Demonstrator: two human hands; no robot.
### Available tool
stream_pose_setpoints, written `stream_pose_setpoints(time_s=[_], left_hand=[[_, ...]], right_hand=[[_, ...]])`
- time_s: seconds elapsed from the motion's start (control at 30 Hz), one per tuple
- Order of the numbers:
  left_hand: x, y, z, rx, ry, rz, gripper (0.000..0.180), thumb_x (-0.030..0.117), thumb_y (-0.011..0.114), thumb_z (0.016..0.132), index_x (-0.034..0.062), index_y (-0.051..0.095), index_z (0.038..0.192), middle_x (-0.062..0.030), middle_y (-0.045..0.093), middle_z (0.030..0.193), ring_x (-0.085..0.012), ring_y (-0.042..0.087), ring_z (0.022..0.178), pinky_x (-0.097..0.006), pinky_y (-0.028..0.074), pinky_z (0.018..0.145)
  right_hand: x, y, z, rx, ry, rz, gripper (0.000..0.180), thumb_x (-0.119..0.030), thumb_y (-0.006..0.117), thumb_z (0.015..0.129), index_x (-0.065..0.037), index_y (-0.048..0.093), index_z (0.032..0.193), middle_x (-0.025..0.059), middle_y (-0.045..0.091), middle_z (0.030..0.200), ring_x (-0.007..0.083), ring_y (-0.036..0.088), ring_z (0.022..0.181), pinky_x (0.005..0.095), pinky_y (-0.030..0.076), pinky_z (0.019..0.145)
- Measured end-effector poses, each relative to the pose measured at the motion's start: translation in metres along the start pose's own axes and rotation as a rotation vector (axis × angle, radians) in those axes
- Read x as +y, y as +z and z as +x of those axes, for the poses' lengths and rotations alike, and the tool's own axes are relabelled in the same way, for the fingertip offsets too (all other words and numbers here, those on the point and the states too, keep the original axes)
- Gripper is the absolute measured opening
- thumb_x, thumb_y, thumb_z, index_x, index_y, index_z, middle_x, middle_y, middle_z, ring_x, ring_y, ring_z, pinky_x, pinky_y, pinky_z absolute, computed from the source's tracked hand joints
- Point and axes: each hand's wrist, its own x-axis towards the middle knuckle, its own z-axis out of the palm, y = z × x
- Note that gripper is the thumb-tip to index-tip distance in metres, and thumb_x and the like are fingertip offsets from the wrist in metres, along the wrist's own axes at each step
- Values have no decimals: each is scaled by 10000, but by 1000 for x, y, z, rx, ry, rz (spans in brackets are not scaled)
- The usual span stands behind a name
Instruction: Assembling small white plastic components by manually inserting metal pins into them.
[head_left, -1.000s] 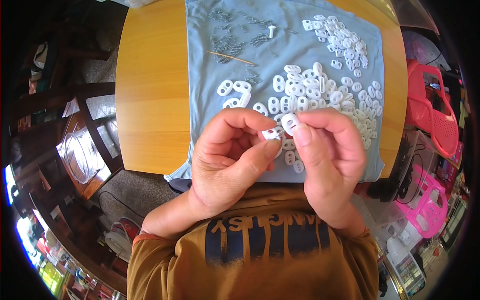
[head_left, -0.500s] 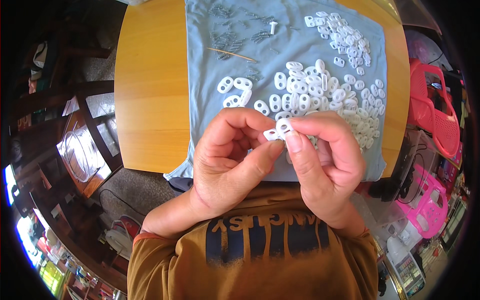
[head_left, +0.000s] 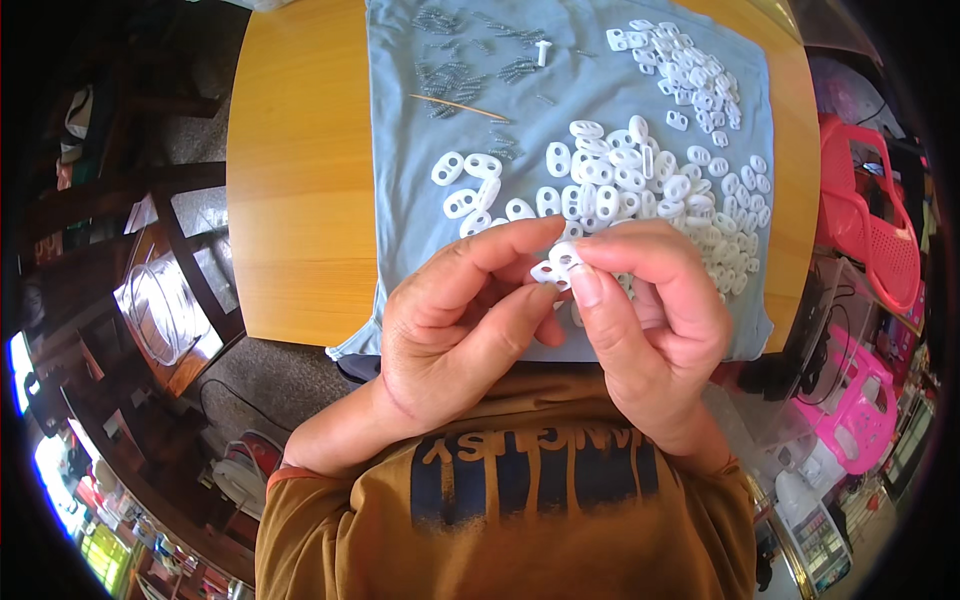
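Piece (head_left: 561, 250), white: long axis slanting, visible end up-left | right grip (head_left: 655, 310): pinching it | left grip (head_left: 445, 310): unclear

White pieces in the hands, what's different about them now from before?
The right hand moved its white piece a bit left, close up to the other white piece at the left hand. The left hand straightened one of its fingers, so the tip now points past the pieces. The springs and thin stick still lie on the blue cloth.
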Motion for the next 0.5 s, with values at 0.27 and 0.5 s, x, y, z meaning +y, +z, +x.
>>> stream_pose_setpoints(time_s=[0.27,0.5], left_hand=[[6,-2,-1,-71,-59,-8,387,-60,548,839,-6,495,1219,4,551,804,-33,531,640,-154,429,562],[11,-1,-2,-48,-128,-22,391,-66,548,837,1,495,1218,12,554,806,-15,524,636,-144,426,557]], right_hand=[[0,-3,0,-60,-42,-37,156,66,583,791,18,605,938,89,606,803,142,581,659,247,455,580],[-8,-5,-3,-63,246,145,140,35,587,815,17,611,952,85,602,825,143,569,701,239,446,637]])
